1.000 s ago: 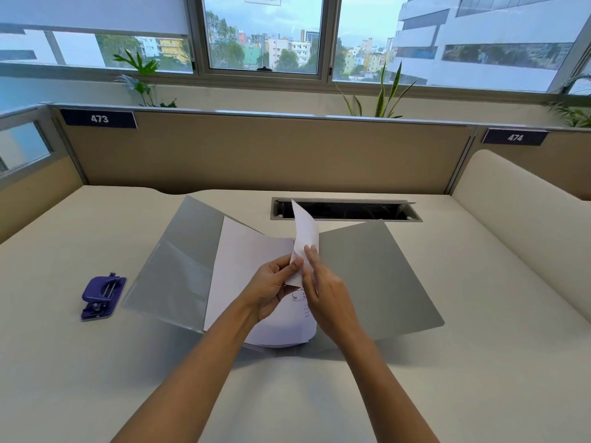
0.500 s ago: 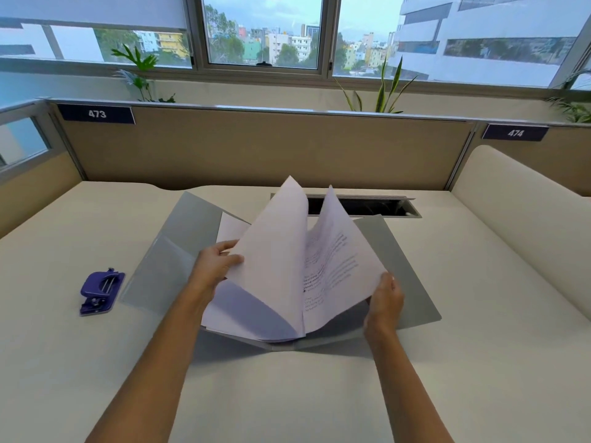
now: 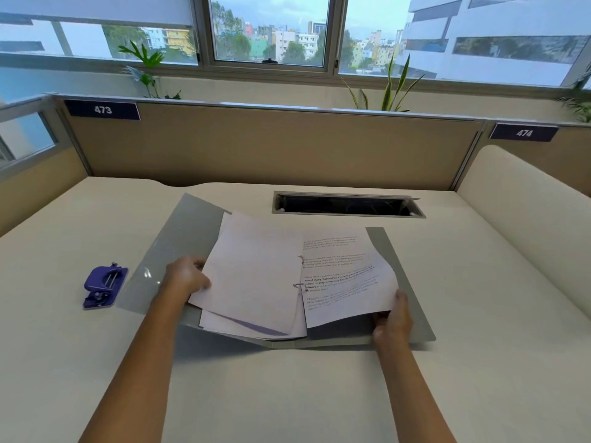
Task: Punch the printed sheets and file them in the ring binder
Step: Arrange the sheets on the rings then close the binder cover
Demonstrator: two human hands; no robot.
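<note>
At the middle of the bench (image 3: 287, 394) lies one open binder (image 3: 179, 251). Its two rings (image 3: 300, 285) pass through the sheets: a stack (image 3: 256, 276) turned blank side up on the left, a printed page (image 3: 345, 276) on the right. I cannot count the sheets. My left grip (image 3: 187, 278) curls round the stack's left edge, and my right grip (image 3: 393, 321) pinches the page's near corner. One punch (image 3: 104, 286) sits left, apart from the cover. One cable slot (image 3: 345, 206) lies just behind the binder, and the bench stretches wide toward me.

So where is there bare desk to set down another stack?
Bare desk lies right of the binder up to the side panel, left beyond the hole punch, and along the front edge. Crowded: the middle, with sheets, left hand and right hand.
</note>
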